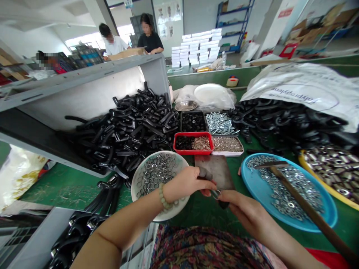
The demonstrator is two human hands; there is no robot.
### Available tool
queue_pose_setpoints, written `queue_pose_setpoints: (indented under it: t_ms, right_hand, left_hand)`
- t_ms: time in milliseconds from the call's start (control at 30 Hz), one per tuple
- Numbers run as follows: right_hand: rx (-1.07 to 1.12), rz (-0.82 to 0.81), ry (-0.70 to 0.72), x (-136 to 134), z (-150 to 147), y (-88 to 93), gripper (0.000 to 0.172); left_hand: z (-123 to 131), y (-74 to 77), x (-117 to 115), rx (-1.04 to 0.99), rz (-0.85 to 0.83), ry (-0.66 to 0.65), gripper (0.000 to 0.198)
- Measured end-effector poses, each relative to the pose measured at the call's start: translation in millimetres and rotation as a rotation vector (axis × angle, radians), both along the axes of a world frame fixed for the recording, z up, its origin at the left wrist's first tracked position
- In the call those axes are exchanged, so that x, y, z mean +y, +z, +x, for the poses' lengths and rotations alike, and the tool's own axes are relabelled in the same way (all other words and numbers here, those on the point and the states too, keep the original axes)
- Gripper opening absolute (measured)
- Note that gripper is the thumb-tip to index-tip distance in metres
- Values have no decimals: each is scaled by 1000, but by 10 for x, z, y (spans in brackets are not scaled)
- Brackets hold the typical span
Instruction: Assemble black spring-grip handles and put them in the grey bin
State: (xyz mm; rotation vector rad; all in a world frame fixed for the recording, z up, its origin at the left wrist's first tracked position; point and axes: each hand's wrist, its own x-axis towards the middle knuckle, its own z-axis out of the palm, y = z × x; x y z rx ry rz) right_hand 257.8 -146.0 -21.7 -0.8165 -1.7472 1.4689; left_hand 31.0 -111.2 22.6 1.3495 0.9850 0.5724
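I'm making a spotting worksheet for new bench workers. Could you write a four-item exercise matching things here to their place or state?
1. Wooden-handled hammer
2. Round white bowl
3. Pale green beaded bracelet
4. Small shiny metal ring

A. Where the left hand and the right hand meet
B. Lying across a blue oval plastic tray
C. On the left wrist
D. Holding many loose silvery rings

Right pairs: 1-B; 2-D; 3-C; 4-A.

Wears a pale-green beaded bracelet point(165, 198) on the left wrist point(170, 189), a grey finger cover point(205, 173), and dark multicoloured floral clothing point(202, 248) near the tabletop point(71, 192) edge.
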Motion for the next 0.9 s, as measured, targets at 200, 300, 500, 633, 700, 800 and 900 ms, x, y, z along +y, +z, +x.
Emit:
queue_pose_setpoints:
  t_ms: [200, 300, 500, 633, 700, 800, 900]
  right_hand:
    - [260, -241, -72, -24, -129, -59, 12]
    - [649, -705, -85, -51, -215, -53, 28]
    - [728, -876, -59, 15, -166, 22, 34]
    - [610, -668, -28, 58, -107, 4, 18]
    - [503, -572, -5, 75, -78, -33, 13]
    - [338, -452, 4, 101, -54, -102, 12]
    - [311, -363, -57, 110, -42, -152, 13]
  left_hand:
    - [36, 81, 4, -59, 149, -22, 19]
    - [86, 140, -57, -110, 327, 11, 11]
    - [129, 6, -31, 0, 643, 117, 36]
    - [99, -78, -19, 40, 705, 83, 47]
    - [81, -76, -38, 14, 676, 44, 42]
    - [69, -33, -59, -55, 616, 34, 33]
    - [71, 42, -92, -15, 470, 99, 28]
